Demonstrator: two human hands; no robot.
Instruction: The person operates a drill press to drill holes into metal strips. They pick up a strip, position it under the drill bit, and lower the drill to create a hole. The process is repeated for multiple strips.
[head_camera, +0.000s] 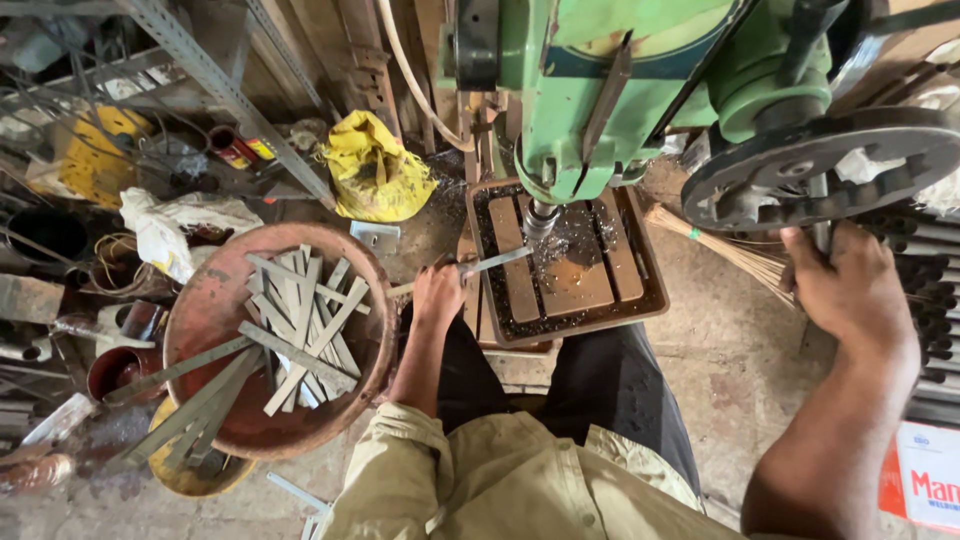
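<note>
1. The left hand (437, 296) pinches a flat metal strip (487, 264), its far end lying on the slotted drill table (650, 300) just under the chuck (539, 220); whether the bit touches it is hard to tell.
2. The right hand (850, 285) is clenched on the feed wheel's handle (822, 235).
3. Many strips (drilled or not, unclear) fill the red basin (205, 310) beside the left forearm.
4. Room is tight: raised table rim, clutter left, pipes (930, 300) right.

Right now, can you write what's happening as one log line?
left hand: holds metal strip under drill | right hand: grips feed wheel handle | red bowl: more strips
</note>
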